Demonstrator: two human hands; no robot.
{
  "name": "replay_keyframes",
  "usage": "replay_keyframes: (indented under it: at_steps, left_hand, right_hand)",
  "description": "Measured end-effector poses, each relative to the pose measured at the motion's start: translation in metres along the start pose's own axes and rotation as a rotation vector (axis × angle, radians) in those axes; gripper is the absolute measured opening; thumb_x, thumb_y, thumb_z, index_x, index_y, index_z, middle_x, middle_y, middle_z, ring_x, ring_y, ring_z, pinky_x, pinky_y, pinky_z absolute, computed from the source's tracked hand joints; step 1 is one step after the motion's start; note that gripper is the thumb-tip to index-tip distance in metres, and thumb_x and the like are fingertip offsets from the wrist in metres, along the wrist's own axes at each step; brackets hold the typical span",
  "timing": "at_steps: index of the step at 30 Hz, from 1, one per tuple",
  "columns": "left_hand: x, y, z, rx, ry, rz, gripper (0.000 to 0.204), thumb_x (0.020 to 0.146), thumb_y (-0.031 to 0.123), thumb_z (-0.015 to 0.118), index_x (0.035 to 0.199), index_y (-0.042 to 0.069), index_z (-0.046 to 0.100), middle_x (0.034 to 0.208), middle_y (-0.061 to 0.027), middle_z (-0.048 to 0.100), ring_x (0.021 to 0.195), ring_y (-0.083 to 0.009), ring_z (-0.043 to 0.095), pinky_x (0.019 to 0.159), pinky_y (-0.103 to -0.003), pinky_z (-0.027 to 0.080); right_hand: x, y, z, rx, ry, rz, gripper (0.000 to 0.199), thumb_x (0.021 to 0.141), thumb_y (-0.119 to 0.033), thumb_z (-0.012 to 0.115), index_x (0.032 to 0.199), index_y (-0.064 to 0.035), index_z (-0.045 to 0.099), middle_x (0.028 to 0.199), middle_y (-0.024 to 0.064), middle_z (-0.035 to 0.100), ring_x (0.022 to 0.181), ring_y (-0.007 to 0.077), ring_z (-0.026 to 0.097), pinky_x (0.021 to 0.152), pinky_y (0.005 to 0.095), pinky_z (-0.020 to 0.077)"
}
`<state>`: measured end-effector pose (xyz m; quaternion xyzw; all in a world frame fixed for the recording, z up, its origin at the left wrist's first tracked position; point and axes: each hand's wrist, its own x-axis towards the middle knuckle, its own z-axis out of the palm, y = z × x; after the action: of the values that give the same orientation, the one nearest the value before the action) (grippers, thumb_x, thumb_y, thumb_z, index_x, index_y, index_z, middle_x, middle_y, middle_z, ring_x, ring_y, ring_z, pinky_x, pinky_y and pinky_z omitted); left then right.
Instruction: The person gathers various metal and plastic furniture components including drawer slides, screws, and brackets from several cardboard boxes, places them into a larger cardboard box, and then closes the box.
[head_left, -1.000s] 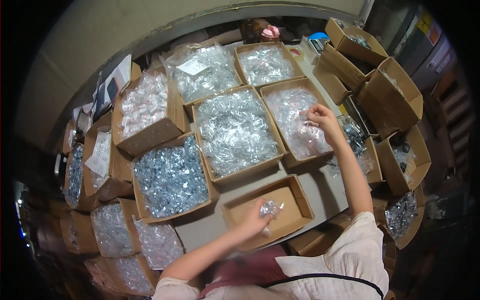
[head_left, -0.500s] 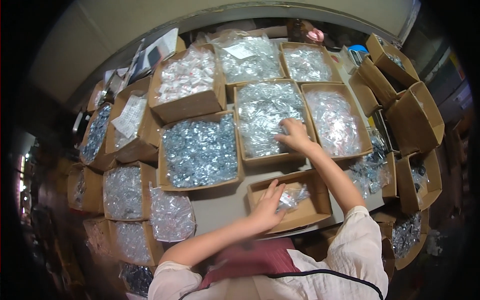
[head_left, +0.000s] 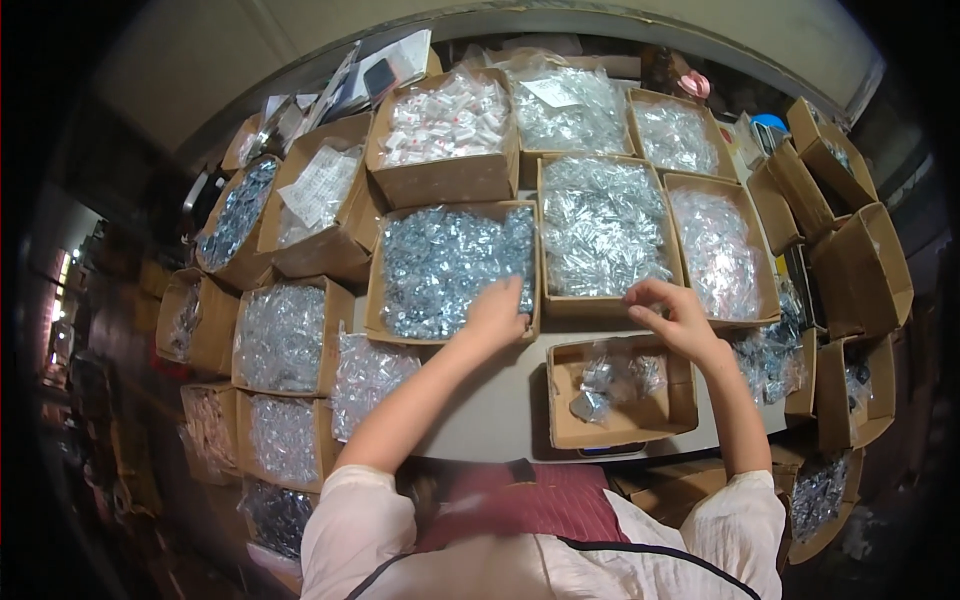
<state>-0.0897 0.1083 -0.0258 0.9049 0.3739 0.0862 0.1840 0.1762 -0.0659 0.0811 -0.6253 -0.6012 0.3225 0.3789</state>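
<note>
My left hand (head_left: 498, 315) reaches into the near right corner of a cardboard box (head_left: 452, 342) filled with small bluish metal parts (head_left: 440, 265). Its fingertips are partly hidden among the parts, so I cannot tell what they grip. Over the near edge of the middle box of clear bags with silvery pieces (head_left: 605, 225), my right hand (head_left: 672, 315) hovers with fingers curved and apart, nothing visible in it. Just below it stands a shallow cardboard tray (head_left: 640, 438) on the table, with several small clear packets (head_left: 602, 380) inside.
More open boxes crowd around: white wrapped pieces (head_left: 450, 120) at the back, pinkish clear bags (head_left: 715, 250) at the right, clear bags (head_left: 280, 340) at the left. Papers and a phone (head_left: 380, 78) lie at the back left. Empty-looking carton flaps (head_left: 860, 260) rise at far right.
My left hand has gone from the tray into the box of bluish parts. My right hand has drawn back from the middle box toward the tray, where more packets show. The view has shifted.
</note>
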Motion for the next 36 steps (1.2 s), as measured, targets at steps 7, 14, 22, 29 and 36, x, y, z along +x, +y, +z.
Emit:
replay_keyframes:
  at_steps: [7, 14, 22, 29, 36]
  left_hand:
    - [-0.017, 0.017, -0.035, -0.145, 0.178, -0.034, 0.023, 0.082, 0.019, 0.071, 0.093, 0.002, 0.06, 0.082, -0.0137, 0.067, 0.078, -0.0339, 0.068, 0.073, -0.042, 0.055]
    - [-0.076, 0.057, -0.087, -0.569, -0.021, 0.214, 0.044, 0.092, 0.027, 0.073, 0.129, 0.007, 0.061, 0.104, -0.0098, 0.071, 0.086, -0.0213, 0.07, 0.077, -0.032, 0.056]
    - [-0.208, -0.116, -0.056, 0.221, 0.296, -0.39, 0.036, 0.081, 0.019, 0.078, 0.112, 0.005, 0.064, 0.107, -0.0153, 0.063, 0.101, -0.0365, 0.061, 0.088, -0.045, 0.049]
    - [-0.226, -0.141, -0.071, -0.053, 0.389, -0.354, 0.018, 0.086, 0.019, 0.075, 0.091, 0.002, 0.074, 0.082, -0.0107, 0.071, 0.079, -0.027, 0.068, 0.074, -0.038, 0.052]
    - [-0.247, -0.164, -0.095, -0.78, 0.519, -0.488, 0.017, 0.097, 0.014, 0.069, 0.1, -0.002, 0.076, 0.088, 0.0, 0.074, 0.076, -0.0051, 0.062, 0.066, -0.021, 0.048]
  right_hand:
    - [-0.017, 0.001, 0.019, 0.323, 0.048, 0.145, 0.012, 0.095, -0.009, 0.067, 0.103, 0.0009, 0.068, 0.096, 0.0043, 0.071, 0.091, 0.0106, 0.066, 0.082, 0.0278, 0.0532]
    - [-0.015, 0.017, 0.013, 0.478, 0.121, 0.182, 0.013, 0.098, -0.005, 0.06, 0.108, 0.0, 0.066, 0.103, 0.0064, 0.07, 0.095, 0.0136, 0.065, 0.085, 0.0275, 0.0514]
    - [-0.023, 0.036, 0.002, 0.493, 0.214, 0.225, 0.012, 0.099, -0.008, 0.059, 0.106, -0.0009, 0.066, 0.098, 0.0054, 0.07, 0.09, 0.0117, 0.065, 0.083, 0.0253, 0.0516]
    - [0.003, -0.019, 0.067, 0.506, -0.011, 0.154, 0.013, 0.095, 0.005, 0.056, 0.104, 0.0023, 0.065, 0.098, 0.0055, 0.069, 0.093, 0.0134, 0.066, 0.086, 0.0275, 0.0531]
    - [0.038, -0.093, 0.176, 0.236, -0.3, 0.074, 0.017, 0.098, -0.007, 0.062, 0.112, 0.002, 0.066, 0.098, 0.0071, 0.072, 0.093, 0.0129, 0.068, 0.083, 0.0282, 0.0535]
